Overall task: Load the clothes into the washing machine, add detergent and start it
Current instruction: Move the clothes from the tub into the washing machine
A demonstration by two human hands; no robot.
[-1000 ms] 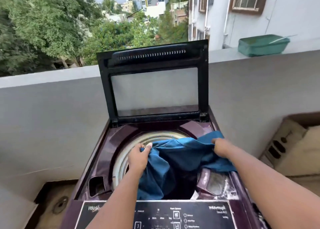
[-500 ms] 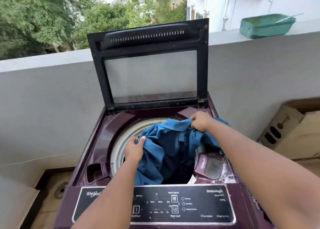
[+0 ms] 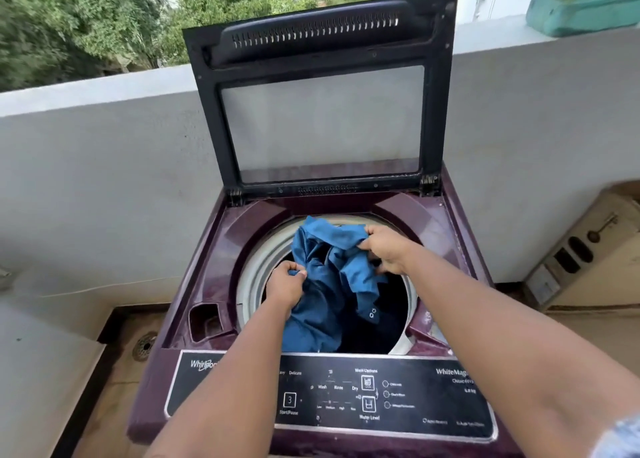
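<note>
Because its glass-paned lid (image 3: 322, 111) is propped upright against the balcony wall behind it, the maroon washing machine (image 3: 207, 250) offers its round drum mouth freely from above. Its top deck is glossy moulded plastic, with a pale ring (image 3: 254, 274) rimming the drum and a small square recess (image 3: 206, 321) at the front left of that ring, likely for detergent. Nearest the person, along the machine's front edge, runs a flat black control panel (image 3: 433, 398) with white printing. Draped into the drum mouth is a blue garment (image 3: 329, 284), soft, crumpled woven cloth, with two small snaps on a hanging edge. The right hand (image 3: 386, 246) pinches its upper fold at the back of the drum, and the left hand (image 3: 285, 286) has fingers curled round a bunch at the drum's left, probably to feed the cloth down without snagging.
</note>
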